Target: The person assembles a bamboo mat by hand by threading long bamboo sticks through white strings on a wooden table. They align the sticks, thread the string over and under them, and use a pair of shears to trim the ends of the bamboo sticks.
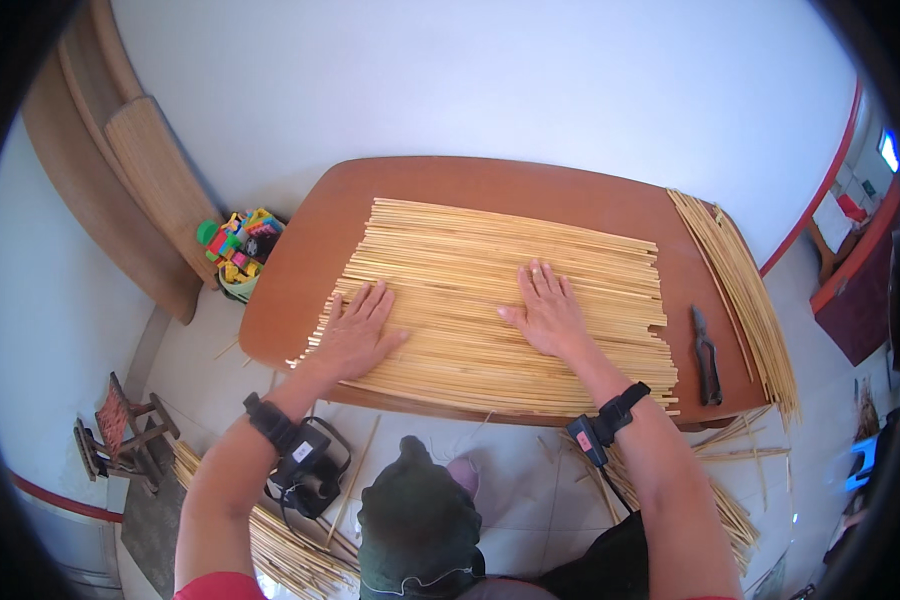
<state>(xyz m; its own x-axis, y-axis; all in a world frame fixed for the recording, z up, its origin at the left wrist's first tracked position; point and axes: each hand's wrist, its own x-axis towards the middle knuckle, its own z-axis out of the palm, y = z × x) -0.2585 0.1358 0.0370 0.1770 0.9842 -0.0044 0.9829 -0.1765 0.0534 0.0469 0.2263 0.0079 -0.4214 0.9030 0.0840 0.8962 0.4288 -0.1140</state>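
A wide layer of thin yellow-brown reed sticks (480, 290) lies side by side across the brown table, their ends uneven on both sides. My left hand (358, 330) rests flat on the left part of the layer, fingers spread. Right of the middle, my right hand (545, 310) presses palm down on the sticks, its fingers apart as well. Neither hand grips anything. Dark-handled pruning shears (706, 360) lie on the table to the right of the layer. Beyond them, a bundle of longer sticks (745, 300) hangs slightly over the table's right edge.
The brown table (290, 270) stands against a white wall. A basket of colourful toy blocks (238, 285) is at its left. More sticks (290, 550) lie on the floor on both sides of me. A small folding stool (125, 430) stands at lower left, and rolled mats (120, 190) lean behind.
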